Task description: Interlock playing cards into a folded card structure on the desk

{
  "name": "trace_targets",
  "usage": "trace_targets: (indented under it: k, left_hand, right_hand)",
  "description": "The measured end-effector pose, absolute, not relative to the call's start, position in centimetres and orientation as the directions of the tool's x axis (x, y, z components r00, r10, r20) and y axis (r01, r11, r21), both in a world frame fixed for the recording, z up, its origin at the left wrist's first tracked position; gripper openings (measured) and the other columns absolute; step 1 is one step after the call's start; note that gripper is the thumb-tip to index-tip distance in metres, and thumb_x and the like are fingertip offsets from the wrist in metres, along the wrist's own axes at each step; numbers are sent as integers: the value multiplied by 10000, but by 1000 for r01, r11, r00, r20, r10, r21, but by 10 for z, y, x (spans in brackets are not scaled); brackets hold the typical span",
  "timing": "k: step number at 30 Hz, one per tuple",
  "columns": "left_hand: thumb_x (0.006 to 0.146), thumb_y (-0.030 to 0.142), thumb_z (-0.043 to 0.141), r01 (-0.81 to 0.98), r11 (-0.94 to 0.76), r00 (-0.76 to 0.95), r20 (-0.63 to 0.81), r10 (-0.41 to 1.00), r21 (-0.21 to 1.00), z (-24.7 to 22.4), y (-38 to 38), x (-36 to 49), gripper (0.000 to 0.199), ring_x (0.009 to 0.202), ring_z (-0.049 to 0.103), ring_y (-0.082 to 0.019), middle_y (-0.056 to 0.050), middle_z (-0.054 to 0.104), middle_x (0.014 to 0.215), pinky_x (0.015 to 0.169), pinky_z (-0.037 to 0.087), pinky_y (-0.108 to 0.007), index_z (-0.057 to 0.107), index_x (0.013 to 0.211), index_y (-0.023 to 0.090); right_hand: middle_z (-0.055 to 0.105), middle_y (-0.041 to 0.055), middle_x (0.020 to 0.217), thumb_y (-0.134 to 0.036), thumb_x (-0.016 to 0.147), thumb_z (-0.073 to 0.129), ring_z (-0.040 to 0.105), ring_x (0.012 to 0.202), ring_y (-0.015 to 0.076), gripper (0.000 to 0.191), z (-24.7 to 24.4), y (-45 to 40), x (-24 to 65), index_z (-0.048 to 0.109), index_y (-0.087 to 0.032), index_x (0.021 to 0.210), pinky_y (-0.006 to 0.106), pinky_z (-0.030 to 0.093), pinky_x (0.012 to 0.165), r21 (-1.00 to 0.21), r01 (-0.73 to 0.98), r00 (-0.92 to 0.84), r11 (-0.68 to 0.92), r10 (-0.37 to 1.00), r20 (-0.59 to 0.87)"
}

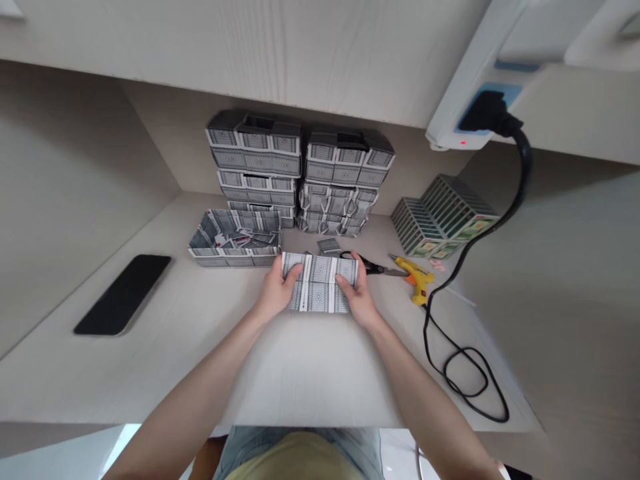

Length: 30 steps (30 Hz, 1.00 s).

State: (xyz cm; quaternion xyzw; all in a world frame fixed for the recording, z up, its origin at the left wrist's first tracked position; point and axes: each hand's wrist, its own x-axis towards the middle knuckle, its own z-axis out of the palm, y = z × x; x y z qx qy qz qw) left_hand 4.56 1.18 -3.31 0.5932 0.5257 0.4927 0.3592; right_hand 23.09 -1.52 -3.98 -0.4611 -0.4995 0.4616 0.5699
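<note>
Between my two hands is a panel of joined playing cards (320,293), grey-patterned backs facing me, held just above the desk. My left hand (277,288) grips its left edge, thumb lying on the face. On the opposite edge my right hand (361,297) has the same kind of hold. Behind the panel lie a small stack of cards (329,246) and black-handled scissors (376,268), partly hidden by the panel and my right hand. An open box made of cards (235,259), with loose card pieces inside, stands beyond my left hand.
Stacked card boxes (260,150) and a second stack (345,163) stand against the back wall. At right are a yellow glue gun (417,280), its black cord (467,397), green-patterned boxes (457,207) and a power strip (450,127). A phone (125,293) lies left.
</note>
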Motion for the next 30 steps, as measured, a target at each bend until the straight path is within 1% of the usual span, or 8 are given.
trace_targets:
  k: [3,7,12,19,25,27,30]
  left_hand:
    - [766,417,524,284,-189,-71,217,973,940,-38,13,46,316,871,576,-222,-56,636,899,816,407,-331,527,986,190]
    - [770,428,507,386,-159,-123,221,967,909,-42,12,45,284,781,577,-218,-46,631,793,740,423,-324,545,904,181]
    - [788,434,478,467,-155,-136,244,960,871,-41,9,47,304,705,574,-189,-39,631,767,661,433,-289,539,925,170]
    - [800,438,460,498,-156,-151,262,953,853,-42,6,51,303,714,590,-192,-46,644,781,640,429,-280,531,937,177]
    - [835,436,391,526,-154,-165,279,946,836,-47,7,51,295,709,584,-210,-64,623,740,643,418,-294,528,880,178]
    - [841,435,379,533,-155,-158,277,948,832,-47,7,51,296,713,582,-211,-68,621,748,638,415,-295,522,885,180]
    - [846,428,370,555,-154,-147,278,949,818,-46,6,50,284,662,563,-194,-51,602,701,608,400,-284,511,852,182]
  right_hand:
    - [458,59,1248,-375,776,551,470,1108,177,669,-40,-16,230,211,-264,1341,363,314,1001,-985,-52,64,163,985,160]
    - [489,66,1206,-385,782,541,492,1085,189,661,-40,-16,229,204,-262,1336,384,338,985,-985,-29,52,169,984,168]
    - [490,71,1198,-380,787,538,501,1072,189,632,-44,-14,228,226,-248,1320,373,362,968,-972,68,85,223,970,228]
    - [506,74,1165,-378,788,534,515,1036,183,594,-47,-14,227,264,-235,1297,357,391,935,-955,140,129,260,952,278]
    - [544,62,1068,-383,789,527,540,949,174,563,-45,-16,227,290,-220,1273,337,413,886,-953,154,140,262,949,284]
    - [547,57,1035,-378,792,523,542,920,170,529,-45,-17,226,307,-219,1249,328,426,859,-950,171,144,262,947,287]
    - [556,44,964,-377,795,518,546,861,163,449,-46,-17,226,353,-217,1181,320,439,822,-947,187,148,262,945,291]
